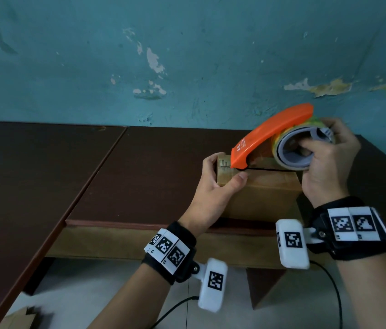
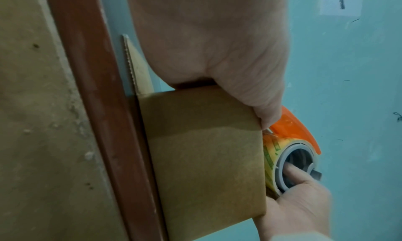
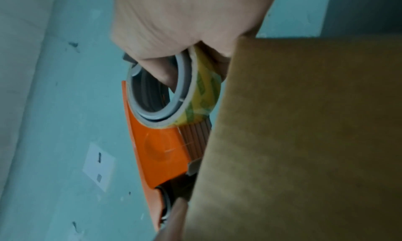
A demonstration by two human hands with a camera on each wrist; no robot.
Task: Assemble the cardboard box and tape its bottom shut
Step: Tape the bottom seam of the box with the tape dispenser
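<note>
The cardboard box (image 1: 258, 188) on the table (image 1: 139, 174) is gripped at its end by the left hand (image 1: 215, 186) while the tape dispenser (image 1: 275, 136), clasped in the right hand (image 1: 327, 162), is set on the seam; a steady pull along it seems next.

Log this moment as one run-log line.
step: taping seam | left hand: grips box end | right hand: holds dispenser, nose on seam | box: on table

bare forearms, no sleeves, black wrist straps (image 1: 180, 236) on both arms, white tags with black square codes, chunky white camera pods (image 1: 293, 243) screwed on, thin black cable (image 1: 329, 276) trailing off
</note>
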